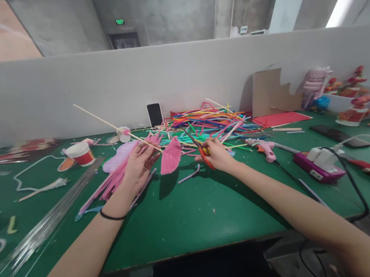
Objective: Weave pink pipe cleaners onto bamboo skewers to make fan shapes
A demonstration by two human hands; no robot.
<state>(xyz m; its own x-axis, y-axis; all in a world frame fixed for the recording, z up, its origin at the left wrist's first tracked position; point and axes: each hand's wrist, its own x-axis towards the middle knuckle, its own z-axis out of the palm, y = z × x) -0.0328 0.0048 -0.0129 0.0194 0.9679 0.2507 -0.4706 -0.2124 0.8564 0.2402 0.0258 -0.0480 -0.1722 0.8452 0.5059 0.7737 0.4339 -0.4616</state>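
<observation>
Pinched in the fingers of my left hand (139,164) is a thin wooden stick (99,119), slanting up and away to the left. A pink fuzzy petal-shaped piece (171,156) sits at the stick's lower right end, above the table. My right hand (220,155) is closed around the handles of orange-handled scissors (205,155), whose dark blades point up and left, apart from the petal. Beneath my left hand and forearm lies a bundle of pink pipe cleaners (108,184). A short lilac pipe cleaner (189,175) rests between my hands.
Behind my hands lies a heap of coloured pipe cleaners (210,118), with a phone (155,114) propped behind. On the left are a paper cup (82,154) and thin wires (55,208). A pink glue gun (267,150) and a purple power strip (318,169) with cables lie right.
</observation>
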